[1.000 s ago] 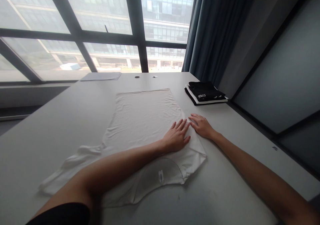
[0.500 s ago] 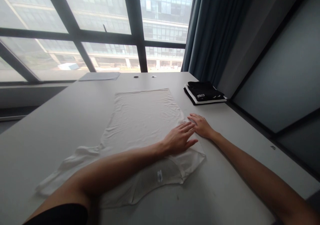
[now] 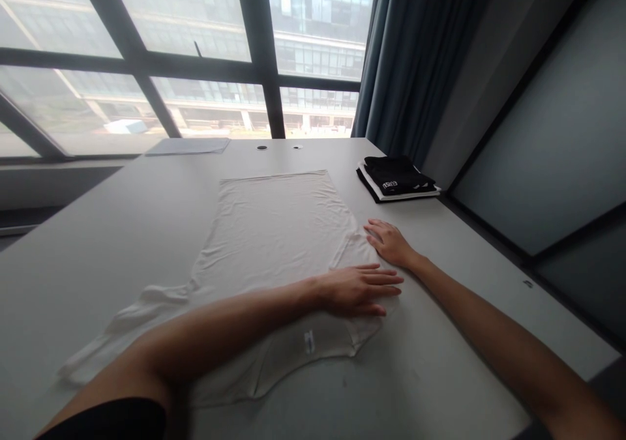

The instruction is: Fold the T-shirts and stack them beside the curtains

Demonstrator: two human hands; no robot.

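Observation:
A white T-shirt (image 3: 274,225) lies spread on the white table, its hem toward the window and its neckline, with a small label, toward me. My left hand (image 3: 362,289) reaches across and rests flat on the sleeve at the right, fingers spread. Beside the shirt's right edge, near the armpit, my right hand (image 3: 388,241) lies with its fingers stretched out and the fingertips at the fabric. Neither hand grips the cloth. The left forearm hides part of the shirt's upper body. Toward the lower left, the other sleeve (image 3: 127,326) lies wrinkled.
A stack of folded black and white clothes (image 3: 398,179) sits at the table's right rear. Papers (image 3: 188,146) lie by the far left edge, near two round cable holes. Behind the table (image 3: 122,225) are windows and a blue curtain (image 3: 411,55).
My left hand has moved down and slightly right along the sleeve, away from my right hand. The right hand has stayed nearly in place, and the view has shifted a little.

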